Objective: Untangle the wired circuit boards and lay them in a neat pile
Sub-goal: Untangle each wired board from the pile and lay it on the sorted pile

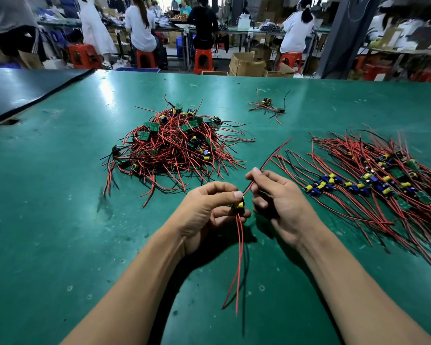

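Red wire pinched, board gripped.

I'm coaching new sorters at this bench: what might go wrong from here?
The right hand pinches a red wire running from the board that the left hand grips; a hard tug might strain its joint. That wire passes close to the loose ends of the neat pile, so it may snag and disturb them.
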{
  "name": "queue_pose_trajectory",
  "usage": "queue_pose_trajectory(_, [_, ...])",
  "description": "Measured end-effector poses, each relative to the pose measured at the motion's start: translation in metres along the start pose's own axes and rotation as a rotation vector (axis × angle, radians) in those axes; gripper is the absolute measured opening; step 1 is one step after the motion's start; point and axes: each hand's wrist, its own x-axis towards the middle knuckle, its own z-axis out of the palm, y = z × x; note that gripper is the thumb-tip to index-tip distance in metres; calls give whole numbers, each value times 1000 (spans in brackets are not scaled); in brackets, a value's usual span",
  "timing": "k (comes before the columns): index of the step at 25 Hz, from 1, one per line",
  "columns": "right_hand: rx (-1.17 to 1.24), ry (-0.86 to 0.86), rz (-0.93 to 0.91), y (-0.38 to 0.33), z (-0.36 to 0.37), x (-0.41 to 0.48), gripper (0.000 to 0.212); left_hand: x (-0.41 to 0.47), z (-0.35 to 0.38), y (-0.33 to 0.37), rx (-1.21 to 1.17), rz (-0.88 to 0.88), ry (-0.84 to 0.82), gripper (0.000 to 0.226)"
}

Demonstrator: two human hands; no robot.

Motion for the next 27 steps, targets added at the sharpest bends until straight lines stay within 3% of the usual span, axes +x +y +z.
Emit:
queue_pose_trajectory(5, [-57, -95, 23, 4, -4, 0, 18, 0, 5, -6, 263, 12, 48, 6])
queue_pose_trajectory(11, [-102, -236, 82, 8, -6, -5, 23, -2, 5, -8, 241, 58, 28, 13])
queue_pose_trajectory(22, [-70, -247, 183, 2, -7, -4, 15, -6, -1, -4, 197, -69, -232, 14])
queue_pose_trajectory(27, [-134, -98, 164, 5, -2, -4, 20, -3, 4, -8, 287, 10, -79, 19])
